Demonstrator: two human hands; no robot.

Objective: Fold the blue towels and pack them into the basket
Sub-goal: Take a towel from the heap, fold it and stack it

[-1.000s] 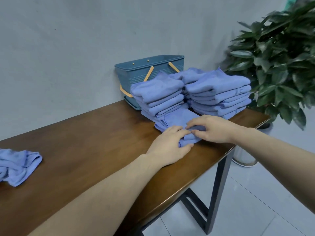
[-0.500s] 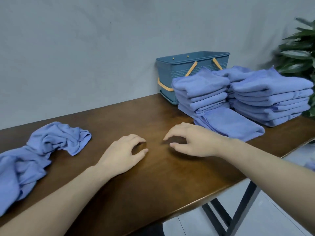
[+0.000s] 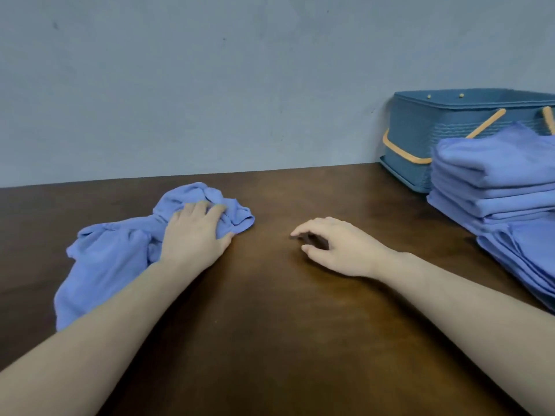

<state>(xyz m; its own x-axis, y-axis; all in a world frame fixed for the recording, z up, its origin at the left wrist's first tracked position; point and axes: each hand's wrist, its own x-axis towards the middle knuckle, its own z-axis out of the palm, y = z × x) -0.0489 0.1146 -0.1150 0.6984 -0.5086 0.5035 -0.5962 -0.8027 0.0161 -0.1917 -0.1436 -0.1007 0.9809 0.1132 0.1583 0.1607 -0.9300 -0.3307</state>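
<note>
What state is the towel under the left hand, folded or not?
Unfolded: the crumpled towel lies bunched in loose wrinkles on the table, left hand gripping it.

My left hand (image 3: 195,232) lies on the crumpled blue towel (image 3: 114,253), fingers curling into its folds. My right hand (image 3: 339,246) hovers loosely curled over the worktop (image 3: 270,325) — folded towels (image 3: 492,181) stacked before the basket (image 3: 420,130).

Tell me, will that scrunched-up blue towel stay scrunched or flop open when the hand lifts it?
Probably it flops: the crumpled towel lies in soft, loose folds under the left hand, so it looks limp. It likely weighs little, being thin cloth. It shouldn't slide far on the wooden table.
</note>
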